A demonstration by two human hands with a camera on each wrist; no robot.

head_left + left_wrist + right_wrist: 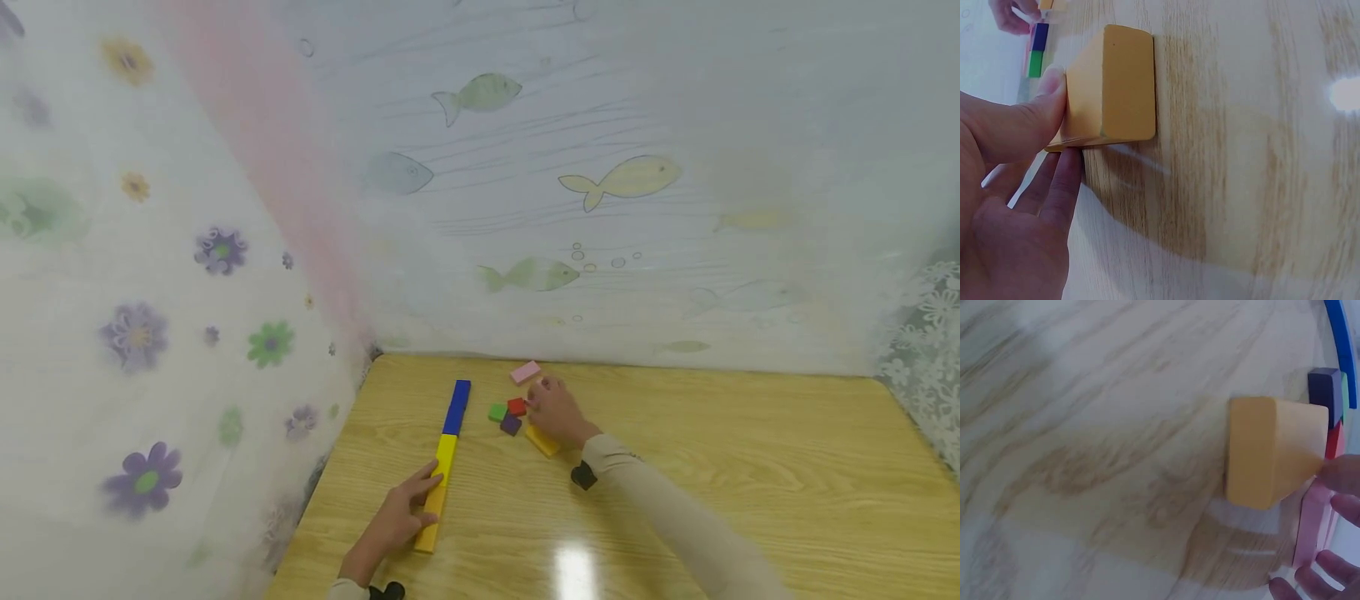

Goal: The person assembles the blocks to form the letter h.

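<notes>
A straight row on the table joins a blue block, a yellow block and an orange block. My left hand holds the near orange block, thumb on one side and fingers on the other. Further right, my right hand hovers by a second orange block, fingers loosely bent and apart. Its thumb is close to that block's far end; whether they touch I cannot tell. Close to it lie a red block, a green block, a purple block and a pink block.
The wood-grain table ends at the back against a pale curtain printed with fish. On the left hangs a flowered curtain. A black wrist device sits under the right forearm. Light glares off the tabletop near the front.
</notes>
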